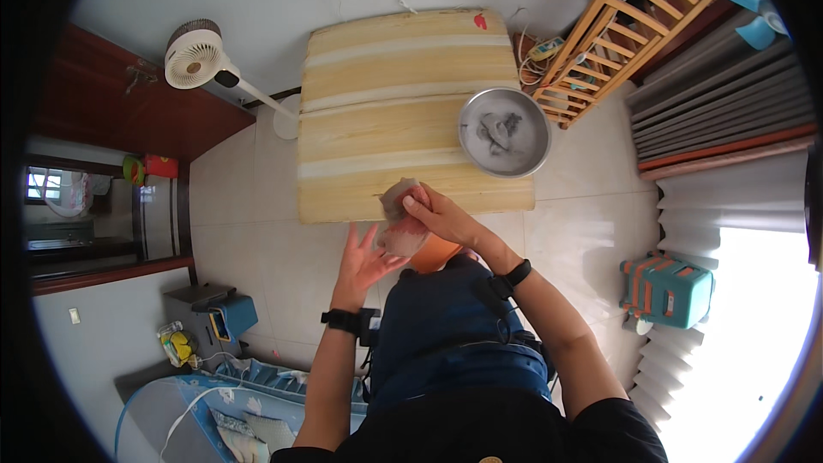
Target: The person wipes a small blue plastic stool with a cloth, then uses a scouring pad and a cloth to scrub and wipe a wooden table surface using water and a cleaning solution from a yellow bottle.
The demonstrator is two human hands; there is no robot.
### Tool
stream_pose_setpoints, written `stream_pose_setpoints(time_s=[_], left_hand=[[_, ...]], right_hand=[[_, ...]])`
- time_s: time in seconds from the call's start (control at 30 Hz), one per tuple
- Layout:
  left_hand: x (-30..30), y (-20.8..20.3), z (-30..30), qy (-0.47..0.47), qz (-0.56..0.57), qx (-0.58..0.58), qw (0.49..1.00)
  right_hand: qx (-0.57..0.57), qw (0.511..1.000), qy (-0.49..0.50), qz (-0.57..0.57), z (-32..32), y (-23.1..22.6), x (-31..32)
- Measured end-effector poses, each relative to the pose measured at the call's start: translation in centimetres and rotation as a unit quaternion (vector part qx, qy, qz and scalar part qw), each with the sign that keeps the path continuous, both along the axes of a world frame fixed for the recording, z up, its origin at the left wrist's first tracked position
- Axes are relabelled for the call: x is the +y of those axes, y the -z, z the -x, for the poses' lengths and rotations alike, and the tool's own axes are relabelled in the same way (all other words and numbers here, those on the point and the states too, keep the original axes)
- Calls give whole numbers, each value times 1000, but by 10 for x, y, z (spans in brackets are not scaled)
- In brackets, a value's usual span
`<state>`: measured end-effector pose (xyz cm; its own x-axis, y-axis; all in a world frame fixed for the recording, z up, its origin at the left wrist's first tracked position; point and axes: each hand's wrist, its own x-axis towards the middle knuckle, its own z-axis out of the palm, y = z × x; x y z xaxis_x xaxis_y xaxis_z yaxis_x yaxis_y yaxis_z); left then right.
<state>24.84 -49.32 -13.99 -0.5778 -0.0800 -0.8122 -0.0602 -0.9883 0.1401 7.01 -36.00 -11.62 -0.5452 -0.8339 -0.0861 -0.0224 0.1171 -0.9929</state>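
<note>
My right hand [435, 213] grips a thin, sheer sock-like cloth [399, 199], grey at the top and pinkish lower down, over the table's near edge. The thumb presses on the cloth from above. My left hand [367, 262] has its fingers spread, palm turned up, beside the cloth's lower end; whether it touches the fabric I cannot tell. To the right on the table stands a round metal basin [531, 154] with crumpled grey cloth [497, 131] lying in it.
The wooden table [377, 133] carries a small red thing [480, 21] at its far edge. A white standing fan [195, 58] is at the left, a folded wooden rack [604, 43] at the far right, a green suitcase [681, 293] at right. Something orange [435, 255] shows by my knees.
</note>
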Motion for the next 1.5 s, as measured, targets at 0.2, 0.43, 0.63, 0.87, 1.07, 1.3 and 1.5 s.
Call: stream_pose_setpoints(time_s=[0.2, 0.43, 0.63, 0.87, 1.07, 1.3, 1.5], left_hand=[[-34, 89, 32, -81, 94, -76, 989], [-109, 118, 76, -76, 382, -47, 920], [-193, 185, 93, 45, 386, -161, 907], [-214, 278, 139, 127, 179, -55, 974], [-195, 301, 175, 107, 175, -114, 972], [-198, 298, 178, 134, 196, -190, 953], [-193, 289, 189, 123, 242, -259, 927]], right_hand=[[-1, 973, -28, -228, 53, 86, 17], [43, 985, 25, -165, 48, 125, -21], [-72, 962, 145, -222, 60, 159, -17], [11, 933, 200, -300, 166, 183, 38], [157, 939, 254, -169, 237, 258, 34], [329, 898, 116, -267, 217, 288, 42], [248, 926, 118, -259, 235, 220, 44]])
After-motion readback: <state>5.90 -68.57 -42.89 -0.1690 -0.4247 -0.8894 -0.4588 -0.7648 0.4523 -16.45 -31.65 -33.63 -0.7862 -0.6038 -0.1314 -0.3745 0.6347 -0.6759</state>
